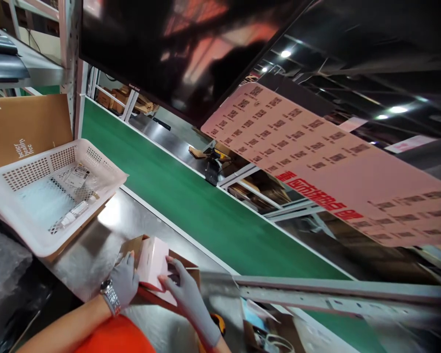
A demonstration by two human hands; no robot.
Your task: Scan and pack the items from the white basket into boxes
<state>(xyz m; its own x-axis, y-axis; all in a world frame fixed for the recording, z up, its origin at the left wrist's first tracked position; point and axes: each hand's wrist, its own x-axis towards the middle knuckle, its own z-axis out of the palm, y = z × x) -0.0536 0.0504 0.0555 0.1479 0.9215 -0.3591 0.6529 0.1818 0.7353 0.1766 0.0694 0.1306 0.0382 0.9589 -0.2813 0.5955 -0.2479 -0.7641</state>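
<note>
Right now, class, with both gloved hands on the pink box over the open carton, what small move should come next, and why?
Probably ease the pink box down into the brown carton. The left hand and right hand grip its sides, and it sits tilted, only partly within the open flaps on the steel table.

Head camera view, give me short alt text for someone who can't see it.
Two gloved hands, left hand and right hand, hold a pale pink box over an open cardboard box on a steel bench. A white plastic basket sits to the left beside a green conveyor belt.
</note>
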